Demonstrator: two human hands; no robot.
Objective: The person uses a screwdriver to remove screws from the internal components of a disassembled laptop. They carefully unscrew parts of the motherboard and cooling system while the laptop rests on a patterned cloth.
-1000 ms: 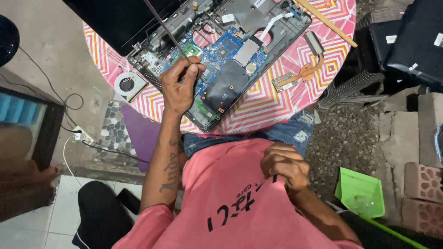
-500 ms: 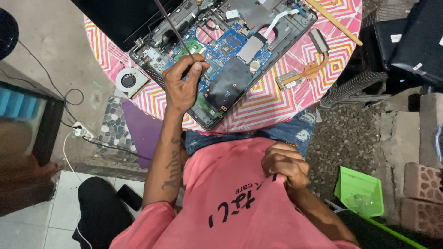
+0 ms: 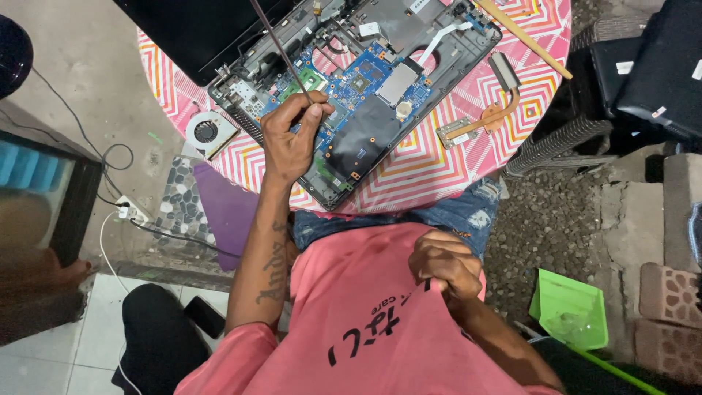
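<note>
Patterned tablecloth point(image 3: 439, 172) edges the laptop chassis point(image 3: 351, 95); left hand point(image 3: 291, 135) fingers pinch a screwdriver point(image 3: 278, 47), right hand point(image 3: 446, 267) fisted.

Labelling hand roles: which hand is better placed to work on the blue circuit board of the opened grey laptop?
Left, likely. The left hand pinches the long thin metal tool right over the blue circuit board; the right hand clutches the pink shirt, off the table.

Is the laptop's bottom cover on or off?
Off. The laptop lies opened up on the table, its blue circuit board bare, where the left hand works with a thin tool.
</note>
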